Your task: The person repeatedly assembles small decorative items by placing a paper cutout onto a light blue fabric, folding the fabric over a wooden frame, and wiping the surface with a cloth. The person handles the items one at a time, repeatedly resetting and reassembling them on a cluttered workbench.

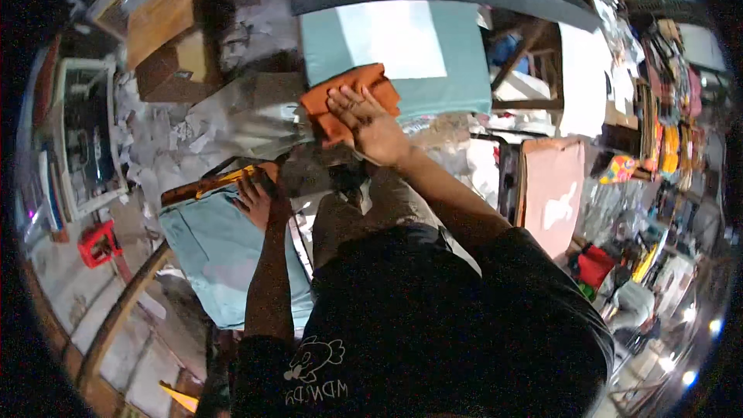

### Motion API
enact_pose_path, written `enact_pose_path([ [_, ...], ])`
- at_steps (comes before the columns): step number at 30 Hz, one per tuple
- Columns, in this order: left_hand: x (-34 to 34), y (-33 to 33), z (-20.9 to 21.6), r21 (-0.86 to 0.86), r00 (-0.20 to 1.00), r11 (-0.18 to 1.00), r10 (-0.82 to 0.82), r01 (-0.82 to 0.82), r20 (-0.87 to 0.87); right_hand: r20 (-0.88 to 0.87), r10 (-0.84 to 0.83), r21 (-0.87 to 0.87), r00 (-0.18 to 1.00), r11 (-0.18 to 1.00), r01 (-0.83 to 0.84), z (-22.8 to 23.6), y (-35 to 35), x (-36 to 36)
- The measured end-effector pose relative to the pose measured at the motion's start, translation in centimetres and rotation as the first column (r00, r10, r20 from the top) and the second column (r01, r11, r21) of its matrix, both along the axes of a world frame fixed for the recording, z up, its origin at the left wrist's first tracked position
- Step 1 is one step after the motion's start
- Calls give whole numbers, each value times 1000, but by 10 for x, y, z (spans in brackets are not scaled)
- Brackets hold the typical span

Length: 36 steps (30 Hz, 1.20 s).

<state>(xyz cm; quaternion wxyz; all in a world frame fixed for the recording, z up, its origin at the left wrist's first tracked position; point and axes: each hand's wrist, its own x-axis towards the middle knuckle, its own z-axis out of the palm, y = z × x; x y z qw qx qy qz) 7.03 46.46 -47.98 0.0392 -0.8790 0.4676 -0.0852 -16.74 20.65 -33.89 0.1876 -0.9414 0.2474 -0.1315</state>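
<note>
My right hand point(373, 128) lies with fingers stretched out on a folded orange cloth point(318, 107). The cloth sits at the near left corner of a teal-covered flat surface point(466, 46), partly over its edge. A bright white patch point(395, 35) crosses that surface; whether it is paper or light I cannot tell. Lower left, my left hand point(256, 200) rests, fingers apart, by the far edge of a light-blue covered board or cushion point(209, 244). An orange-brown strip point(209, 183) runs along that edge beside my fingers.
Brown cardboard boxes point(172, 68) stand at the far left, near scattered pale scraps point(186, 130). A pink panel point(553, 186) leans at right. A red tool-like object point(99, 244) and a wooden bar point(120, 321) are at left. Clutter fills the right side.
</note>
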Motion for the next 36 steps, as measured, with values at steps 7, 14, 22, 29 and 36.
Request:
enact_pose_path([
  [7,10,21,-28,27,993,998,-58,55,103,-43,-297,-197,954,939,283,-18,-13,-128],
  [14,14,20,-35,97,981,993,-90,74,172,-197,-895,99,401,389,916,-41,-94,-256],
  [22,5,6,-15,160,991,987,13,-34,132,321,-861,264,395,481,836,22,-82,-220],
  [29,-6,-3,1,36,1000,999,28,-28,4,-48,-556,-161,830,824,543,-12,-91,-189],
  [36,1,0,-13,67,997,997,23,-28,75,-50,-591,-188,805,797,574,-39,-153,-193],
])
